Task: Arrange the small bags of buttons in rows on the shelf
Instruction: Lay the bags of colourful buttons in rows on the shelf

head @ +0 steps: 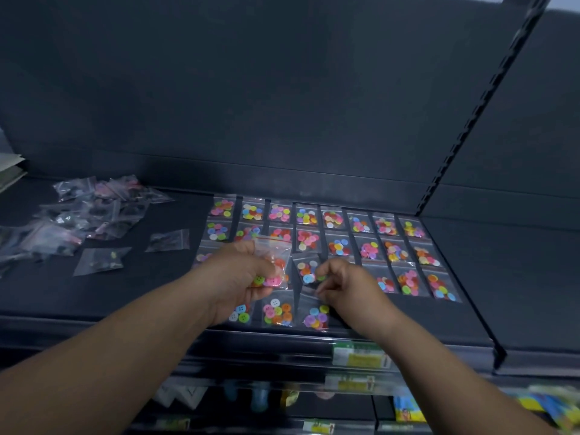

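Dim, flat, bluish light: the dark shelf [470,309] and back panel [282,89] swallow most of it. There is only a faint sheen along the panel's lower band mid-frame, weak glints on the clear bag pile [88,211] at left, and the coloured buttons in the rowed bags [339,246] as the sole bright spots. Centre is fairly sharp, but the held bag [273,259] in the left hand [238,277] is motion-smeared, and the right hand [345,284] is too soft at the fingertips [320,273] to read its grip. Wide-angle distortion bends the slotted upright [464,136] at upper right and the shelf edges; the price labels [361,356] near the bottom edge are badly blurred.
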